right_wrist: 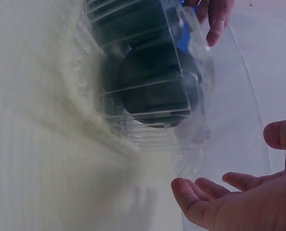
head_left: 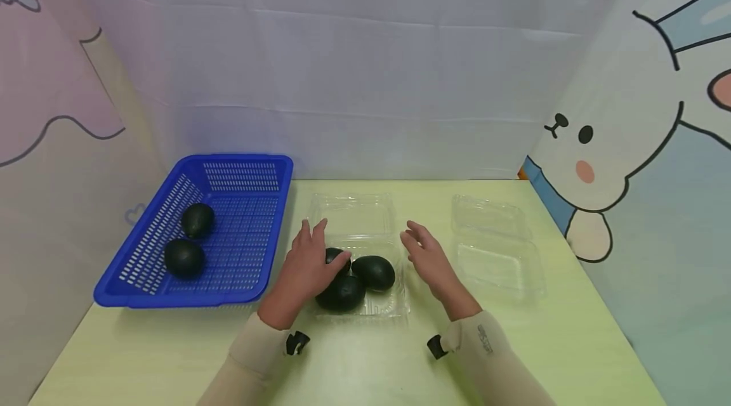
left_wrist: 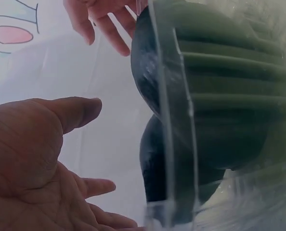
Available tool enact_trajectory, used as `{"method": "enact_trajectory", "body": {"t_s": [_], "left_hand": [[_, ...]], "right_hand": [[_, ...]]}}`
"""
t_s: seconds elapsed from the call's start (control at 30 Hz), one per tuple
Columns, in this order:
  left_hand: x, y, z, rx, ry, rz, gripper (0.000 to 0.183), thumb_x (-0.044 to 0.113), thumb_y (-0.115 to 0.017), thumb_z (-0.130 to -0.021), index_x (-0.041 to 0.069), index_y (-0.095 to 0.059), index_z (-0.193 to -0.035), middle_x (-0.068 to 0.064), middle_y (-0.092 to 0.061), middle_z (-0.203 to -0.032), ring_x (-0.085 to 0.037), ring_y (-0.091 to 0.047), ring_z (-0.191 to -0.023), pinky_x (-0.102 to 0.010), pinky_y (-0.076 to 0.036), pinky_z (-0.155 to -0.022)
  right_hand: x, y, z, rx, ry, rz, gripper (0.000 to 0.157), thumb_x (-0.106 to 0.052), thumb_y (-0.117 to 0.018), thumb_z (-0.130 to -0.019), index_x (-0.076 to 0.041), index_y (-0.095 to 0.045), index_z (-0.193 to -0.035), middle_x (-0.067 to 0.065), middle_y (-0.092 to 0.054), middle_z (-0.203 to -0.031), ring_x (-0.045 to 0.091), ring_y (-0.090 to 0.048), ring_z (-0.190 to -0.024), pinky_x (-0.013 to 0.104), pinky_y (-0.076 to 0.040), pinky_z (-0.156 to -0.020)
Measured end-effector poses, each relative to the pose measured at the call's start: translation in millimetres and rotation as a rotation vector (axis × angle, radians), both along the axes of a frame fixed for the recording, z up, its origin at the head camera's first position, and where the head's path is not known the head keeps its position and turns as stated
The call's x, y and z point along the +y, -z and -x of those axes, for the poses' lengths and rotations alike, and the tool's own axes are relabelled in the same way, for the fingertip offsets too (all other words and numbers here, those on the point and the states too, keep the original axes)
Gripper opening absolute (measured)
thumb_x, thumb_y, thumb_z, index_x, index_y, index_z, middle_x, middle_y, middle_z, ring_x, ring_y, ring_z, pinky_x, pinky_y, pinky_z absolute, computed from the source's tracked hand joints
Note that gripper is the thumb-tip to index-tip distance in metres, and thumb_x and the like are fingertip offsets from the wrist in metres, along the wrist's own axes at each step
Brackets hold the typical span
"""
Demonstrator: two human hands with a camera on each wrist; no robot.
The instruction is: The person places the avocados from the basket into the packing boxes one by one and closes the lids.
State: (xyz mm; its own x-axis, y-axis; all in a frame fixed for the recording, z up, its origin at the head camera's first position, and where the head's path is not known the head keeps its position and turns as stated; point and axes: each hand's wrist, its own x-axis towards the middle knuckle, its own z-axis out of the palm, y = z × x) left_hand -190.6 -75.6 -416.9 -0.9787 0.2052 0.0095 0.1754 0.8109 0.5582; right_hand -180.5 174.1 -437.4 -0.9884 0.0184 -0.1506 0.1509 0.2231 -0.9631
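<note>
Three dark green avocados (head_left: 374, 273) sit together in the base of a clear plastic clamshell box (head_left: 379, 312), whose lid (head_left: 354, 214) lies folded back behind it. Over the box's left side reaches my left hand (head_left: 305, 269), fingers spread and holding nothing; in the head view it partly hides the rear avocado (head_left: 332, 256). My right hand (head_left: 431, 263) hovers beside the box's right wall, fingers loosely extended with nothing in them. Through the ribbed wall, the left wrist view shows dark avocados (left_wrist: 150, 163), apart from the left thumb and fingers.
A blue plastic basket (head_left: 242, 219) stands at the left with two more avocados (head_left: 184, 259) along its left side. At the right lies a second clear clamshell box (head_left: 497, 260), opened out. A pale curtain (head_left: 365, 76) hangs behind the table's back edge.
</note>
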Motion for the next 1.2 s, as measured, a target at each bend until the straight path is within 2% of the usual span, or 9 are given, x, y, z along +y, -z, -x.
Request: {"method": "enact_trajectory", "body": {"t_s": [0.23, 0.4, 0.6, 0.97, 1.2], "left_hand": [[-0.8, 9.0, 12.1, -0.036, -0.069, 0.018, 0.089, 0.045, -0.068, -0.097, -0.004, -0.026, -0.159, -0.043, -0.021, -0.157, -0.056, -0.032, -0.143, -0.069, -0.035, -0.109], [-3.6, 14.2, 16.3, -0.059, -0.078, 0.029, 0.093, 0.047, -0.069, -0.096, -0.006, -0.025, -0.159, -0.043, -0.030, -0.152, -0.057, -0.039, -0.138, -0.067, -0.038, -0.108], [-6.9, 19.9, 22.1, -0.055, -0.083, 0.032, 0.097, 0.049, -0.069, -0.096, -0.005, -0.020, -0.160, -0.040, -0.033, -0.152, -0.056, -0.042, -0.135, -0.066, -0.040, -0.106], [-11.9, 28.5, 32.6, -0.080, -0.077, -0.031, 0.100, 0.053, -0.062, -0.099, -0.004, -0.011, -0.163, -0.041, -0.021, -0.159, -0.060, -0.035, -0.139, -0.067, -0.035, -0.109], [-9.7, 31.5, 35.4, -0.098, -0.075, -0.013, 0.102, 0.056, -0.061, -0.099, 0.000, -0.007, -0.164, -0.038, -0.020, -0.161, -0.059, -0.035, -0.139, -0.070, -0.036, -0.107]], "right_hand": [[-3.3, 6.3, 9.5, -0.019, -0.016, 0.007, 0.066, -0.040, -0.048, -0.109, -0.006, -0.026, -0.162, 0.023, -0.031, -0.163, 0.045, -0.040, -0.143, 0.059, -0.037, -0.113], [-3.7, 13.4, 13.2, -0.011, -0.065, 0.029, 0.071, -0.040, -0.048, -0.109, -0.004, -0.021, -0.163, 0.023, -0.026, -0.165, 0.040, -0.031, -0.150, 0.058, -0.033, -0.116], [-5.4, 14.1, 14.8, -0.016, -0.082, 0.078, 0.070, -0.036, -0.049, -0.110, -0.003, -0.019, -0.163, 0.023, -0.024, -0.166, 0.040, -0.029, -0.151, 0.059, -0.028, -0.118], [-7.4, 18.1, 21.4, -0.021, -0.090, 0.119, 0.073, -0.038, -0.050, -0.110, -0.004, -0.015, -0.164, 0.022, -0.020, -0.168, 0.038, -0.022, -0.154, 0.058, -0.022, -0.121], [-9.3, 20.8, 25.4, -0.019, -0.096, 0.130, 0.073, -0.038, -0.050, -0.110, -0.004, -0.016, -0.164, 0.021, -0.021, -0.168, 0.037, -0.024, -0.153, 0.058, -0.023, -0.120]]}}
